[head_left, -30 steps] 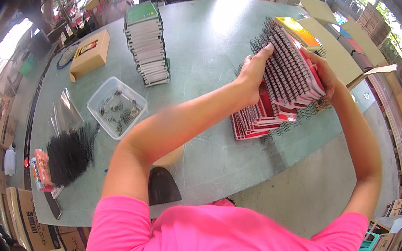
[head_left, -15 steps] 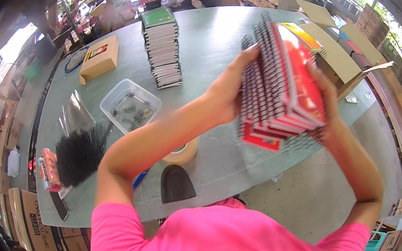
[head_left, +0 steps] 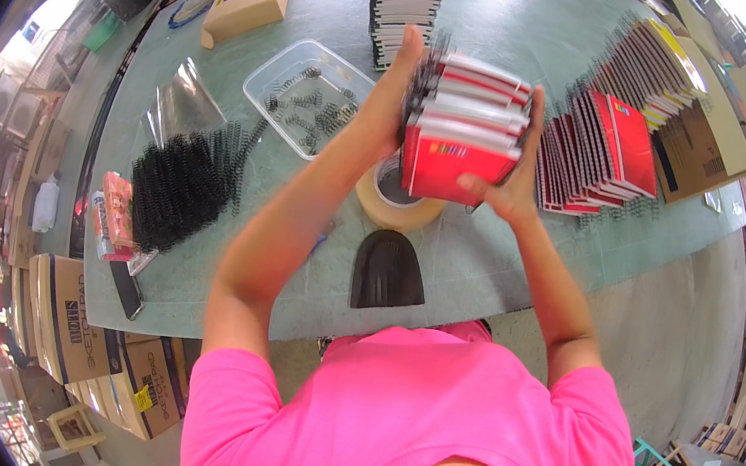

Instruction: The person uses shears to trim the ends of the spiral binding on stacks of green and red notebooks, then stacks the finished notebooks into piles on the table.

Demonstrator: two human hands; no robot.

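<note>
A stack of red-covered spiral notebooks [head_left: 461, 165] is raised over the table in front of me, gripped between both palms. My left hand [head_left: 392, 97] presses its left side, where the black coils are, thumb pointing up. My right hand [head_left: 515, 177] closes on the right side, with its thumb across the top red cover. Just below the stack lies a wide tape roll [head_left: 412, 214], partly hidden. To the right rests a leaning row of more red spiral notebooks [head_left: 622, 146], with yellow-covered notebooks [head_left: 669, 60] behind it.
A clear plastic tub [head_left: 274, 70] of small black coils sits left of my hands. Beyond them stands a tall notebook stack [head_left: 408, 2]. Long black coils [head_left: 185, 184] lie at the left, and a dark rounded piece [head_left: 389, 272] near the edge. An open carton [head_left: 705, 147] is far right.
The red notebooks I hold have come left and nearer, away from the right side. A separate row of red notebooks now shows at the right. The view has tilted down.
</note>
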